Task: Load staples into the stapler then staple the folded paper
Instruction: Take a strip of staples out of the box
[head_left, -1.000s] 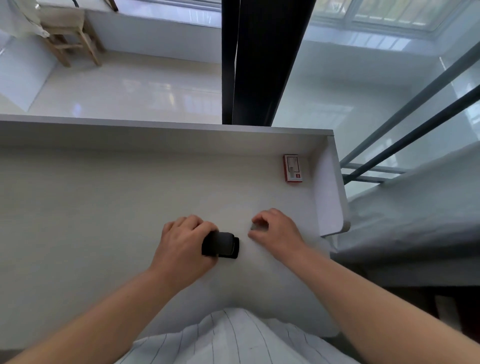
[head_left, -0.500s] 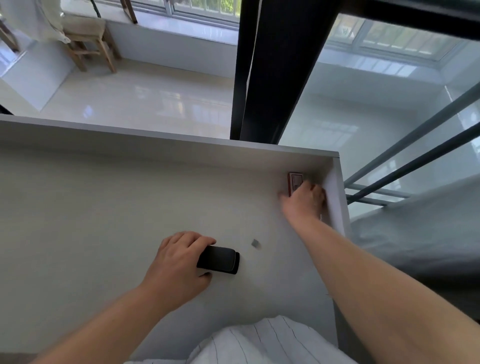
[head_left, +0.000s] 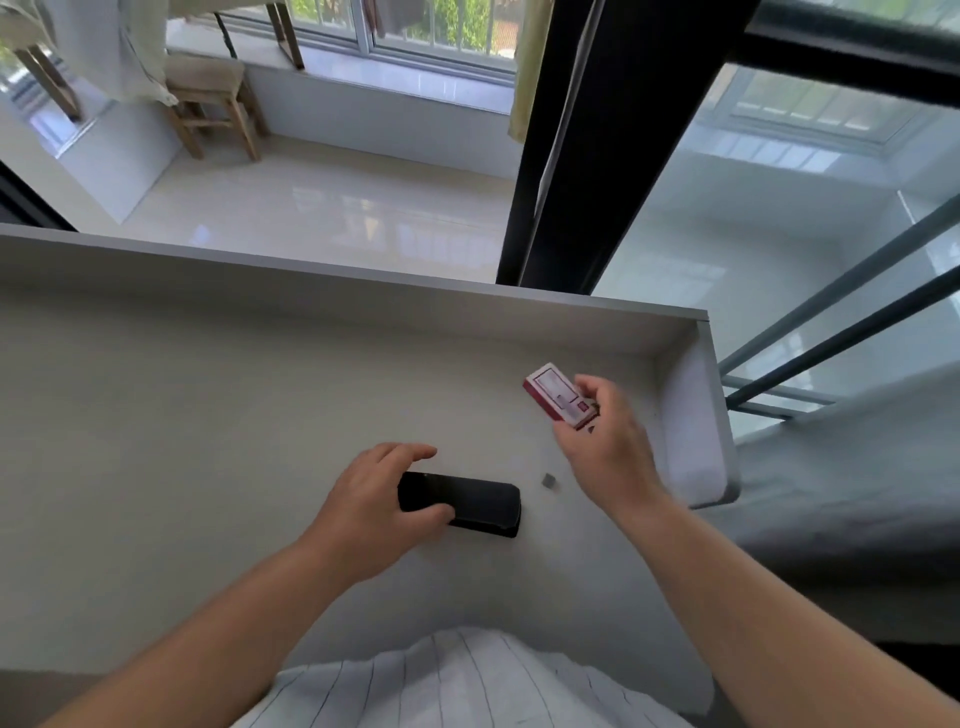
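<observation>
A black stapler (head_left: 470, 504) lies flat on the white desk (head_left: 182, 415), its long side running left to right. My left hand (head_left: 371, 499) rests on the stapler's left end, thumb and fingers around it. My right hand (head_left: 605, 441) is raised above the desk's right part and holds a small red and white staple box (head_left: 558, 396) by its near end. A tiny grey piece (head_left: 548, 480) lies on the desk between the stapler and my right hand. No folded paper is visible.
The desk has a raised back wall (head_left: 363, 291) and a raised right side panel (head_left: 696, 415). Beyond the right edge lies a grey bed surface (head_left: 841, 493) with metal rails (head_left: 841, 332). A black post (head_left: 566, 145) stands behind the desk.
My right hand reached to the far right corner, picked up the staple box and carried it back toward me. My left hand stayed on the stapler.
</observation>
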